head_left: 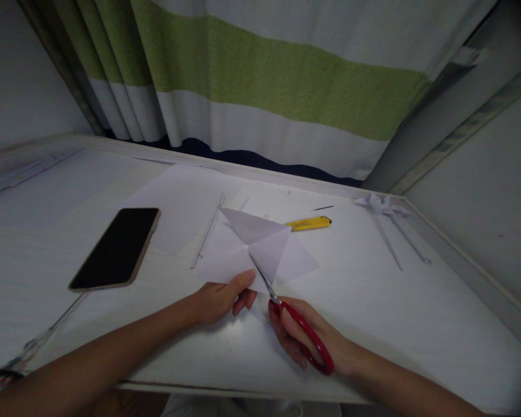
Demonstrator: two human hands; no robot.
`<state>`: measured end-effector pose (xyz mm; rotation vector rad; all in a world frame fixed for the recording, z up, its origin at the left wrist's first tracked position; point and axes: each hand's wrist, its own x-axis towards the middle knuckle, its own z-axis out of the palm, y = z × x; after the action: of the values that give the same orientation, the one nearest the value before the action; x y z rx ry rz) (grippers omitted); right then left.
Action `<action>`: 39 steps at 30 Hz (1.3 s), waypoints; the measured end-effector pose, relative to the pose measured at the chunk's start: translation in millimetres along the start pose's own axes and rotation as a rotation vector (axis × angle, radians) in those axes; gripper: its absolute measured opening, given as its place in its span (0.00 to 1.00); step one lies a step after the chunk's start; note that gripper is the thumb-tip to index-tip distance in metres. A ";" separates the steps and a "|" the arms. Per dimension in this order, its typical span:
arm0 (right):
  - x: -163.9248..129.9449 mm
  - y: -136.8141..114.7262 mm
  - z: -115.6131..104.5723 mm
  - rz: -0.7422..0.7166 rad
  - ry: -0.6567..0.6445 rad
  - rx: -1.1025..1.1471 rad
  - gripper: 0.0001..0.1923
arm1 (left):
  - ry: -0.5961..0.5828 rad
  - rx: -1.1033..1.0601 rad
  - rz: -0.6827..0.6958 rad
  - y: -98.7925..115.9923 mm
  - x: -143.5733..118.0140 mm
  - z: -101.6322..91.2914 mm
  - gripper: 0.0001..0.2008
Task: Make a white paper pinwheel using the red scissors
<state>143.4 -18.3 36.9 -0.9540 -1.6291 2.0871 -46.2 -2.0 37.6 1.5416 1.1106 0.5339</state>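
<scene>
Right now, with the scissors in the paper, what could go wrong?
The left hand holds the paper close to the scissors, so a slip might nick the thumb. The blade tips reach near the paper's middle, so snipping too far could spoil it.

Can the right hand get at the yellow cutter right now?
Probably not without letting go: the right hand holds the red scissors, blades at the paper. Still, the yellow cutter has its right end uncovered.

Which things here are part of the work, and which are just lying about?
In use:
folded white paper, in the left hand
red-handled scissors, in the right hand

Apparently lying about:
phone
yellow cutter
thin rods
paper shape with sticks, right
</scene>
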 end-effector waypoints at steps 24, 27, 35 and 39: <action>-1.5 -1.4 2.3 -0.008 0.020 -0.051 0.21 | -0.045 0.025 -0.023 -0.8 0.7 -0.4 0.27; -1.3 -1.3 2.3 -0.004 0.026 -0.063 0.22 | -0.045 0.018 -0.007 -2.2 1.0 -0.4 0.27; 0.4 -0.7 3.7 0.011 0.026 -0.005 0.21 | -0.040 0.011 0.027 -6.4 3.9 1.1 0.27; 1.0 -0.6 4.0 0.000 0.017 -0.003 0.21 | -0.045 -0.001 0.029 -7.5 3.2 1.1 0.27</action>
<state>140.0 -20.4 37.7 -0.9695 -1.6240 2.0721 -46.6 -0.2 29.6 1.5637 1.0551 0.5161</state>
